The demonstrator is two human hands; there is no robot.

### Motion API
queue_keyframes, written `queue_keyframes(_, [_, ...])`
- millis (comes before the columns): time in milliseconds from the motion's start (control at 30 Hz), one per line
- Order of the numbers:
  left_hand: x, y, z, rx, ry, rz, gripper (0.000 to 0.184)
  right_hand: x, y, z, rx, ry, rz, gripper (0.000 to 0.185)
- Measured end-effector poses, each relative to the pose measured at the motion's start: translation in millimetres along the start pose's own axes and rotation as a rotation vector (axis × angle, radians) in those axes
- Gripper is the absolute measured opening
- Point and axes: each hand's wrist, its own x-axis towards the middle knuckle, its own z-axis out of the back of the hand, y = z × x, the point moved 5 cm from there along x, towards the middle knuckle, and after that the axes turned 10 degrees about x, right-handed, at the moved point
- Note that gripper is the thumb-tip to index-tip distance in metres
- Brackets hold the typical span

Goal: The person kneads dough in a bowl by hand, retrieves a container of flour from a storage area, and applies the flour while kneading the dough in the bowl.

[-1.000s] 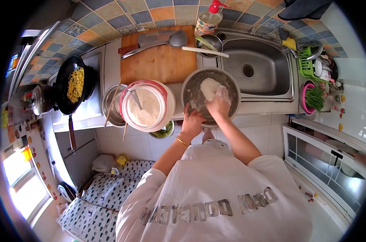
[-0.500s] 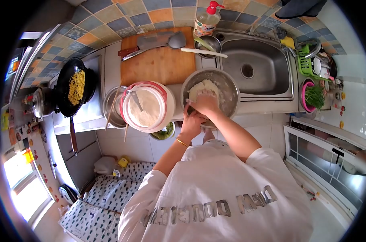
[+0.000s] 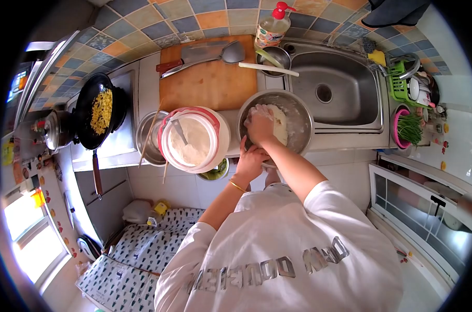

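A steel mixing bowl [image 3: 304, 117] stands at the counter's front edge, with pale dough [image 3: 281, 125] inside and flour smears on its wall. My left hand [image 3: 250, 160] grips the bowl's near rim. Inside the bowl, my right hand [image 3: 261, 124] presses at the dough's left side with its fingers curled; flour or dough coats the fingers, and the fingertips are partly hidden. Just left of the bowl is a white tub with a red rim [image 3: 223, 136], filled with flour [image 3: 189, 148] and holding a scoop.
A cutting board [image 3: 207, 86] bears a cleaver [image 3: 194, 53] and a spatula [image 3: 232, 52]. The sink [image 3: 345, 86] is at the right. A wok [image 3: 80, 117] with yellow food sits at the left. Below the counter is a bowl of greens [image 3: 215, 171]. Chopsticks [image 3: 148, 138] lie across a steel basin [image 3: 142, 132].
My right hand has moved left across the bowl, its fingers now curled rather than laid over the dough. More dough shows to its right. My left hand stays on the rim.
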Motion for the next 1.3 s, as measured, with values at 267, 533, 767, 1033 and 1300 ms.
queue_keyframes(267, [-0.1,-1.0,-0.6,0.046,0.061,0.022,0.028,-12.9,-38.3,45.7,0.212,0.284,-0.376,0.025])
queue_keyframes(533, [1.4,-1.3,-6.0,0.083,0.078,0.024,0.042,-52.1,-19.4,55.2,-0.29,0.259,0.015,0.035])
queue_keyframes(767, [4.2,-1.2,-3.7,0.054,0.082,0.029,0.032,-62.0,-31.0,23.3,-0.427,0.327,0.212,0.037])
queue_keyframes(1033, [3.3,0.3,-11.6,0.068,0.121,0.022,0.04,-61.3,-21.3,71.7,-0.192,0.443,0.061,0.029])
queue_keyframes(1300, [-5.5,-10.4,1.3,0.116,0.079,0.0,0.045,-23.3,-110.0,58.8,0.313,-0.05,-0.359,0.024])
